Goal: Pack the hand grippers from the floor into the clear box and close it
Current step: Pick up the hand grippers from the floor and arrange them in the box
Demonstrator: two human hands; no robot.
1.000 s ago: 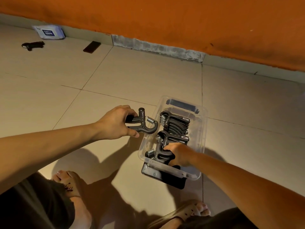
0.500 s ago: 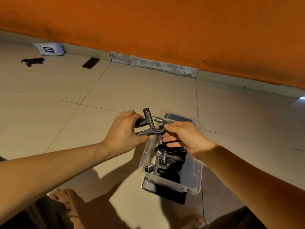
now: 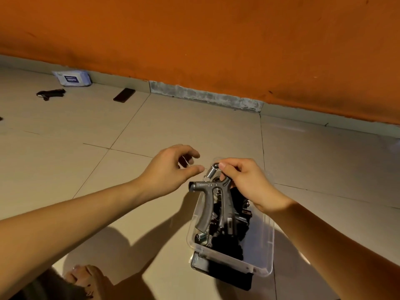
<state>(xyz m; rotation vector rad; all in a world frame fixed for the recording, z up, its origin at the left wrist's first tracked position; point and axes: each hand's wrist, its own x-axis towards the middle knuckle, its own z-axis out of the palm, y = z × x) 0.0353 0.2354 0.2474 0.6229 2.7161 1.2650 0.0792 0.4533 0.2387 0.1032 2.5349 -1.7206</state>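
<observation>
The right grip (image 3: 244, 182) pinches the spring end of a gray hand gripper (image 3: 207, 204) between thumb and fingertips. The left grip (image 3: 171, 167) hovers just beside it, fingers loosely curled around nothing. The hand gripper hangs lengthwise, spring end away and handles pointing down toward the person, over the left part of the clear box (image 3: 268, 252). Other hand grippers (image 3: 229, 243) fill the box's left and middle; its right side shows bare plastic. Open floor (image 3: 194, 126) stretches beyond to the wall (image 3: 216, 40), with a stray hand gripper (image 3: 50, 93) far left.

A grey hand gripper (image 3: 213, 204) hangs handles-down over the clear box (image 3: 265, 245) holding dark grippers (image 3: 229, 242).
</observation>
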